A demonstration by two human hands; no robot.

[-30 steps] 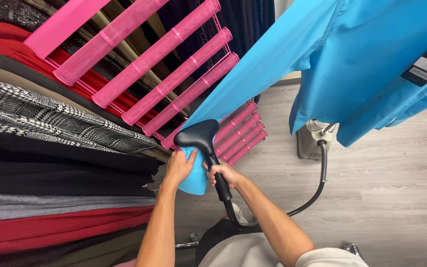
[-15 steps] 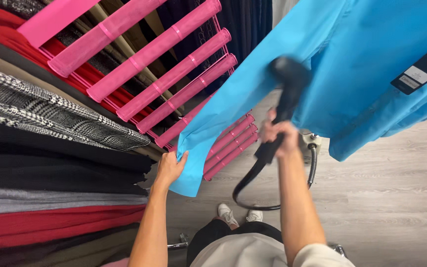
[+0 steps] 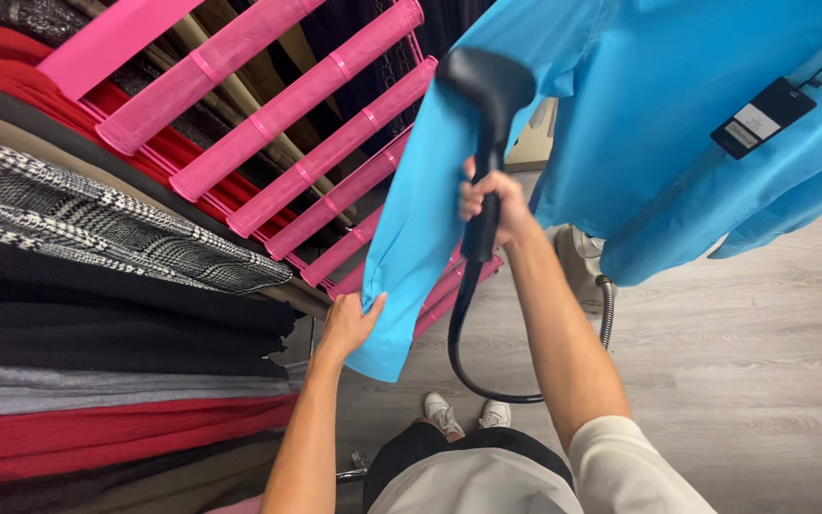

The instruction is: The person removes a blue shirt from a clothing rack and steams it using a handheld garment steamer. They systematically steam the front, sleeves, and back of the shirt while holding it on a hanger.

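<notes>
Wood floor [image 3: 763,381], sleeve [image 3: 411,257] above left hand [image 3: 349,324]

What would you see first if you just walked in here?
The bright blue shirt hanging at the top right jumps out first. The right hand holds a black steamer up against its sleeve, while the left hand pinches the sleeve's bottom edge. On the left, pink hangers slant over stacked dark and red clothes.
</notes>
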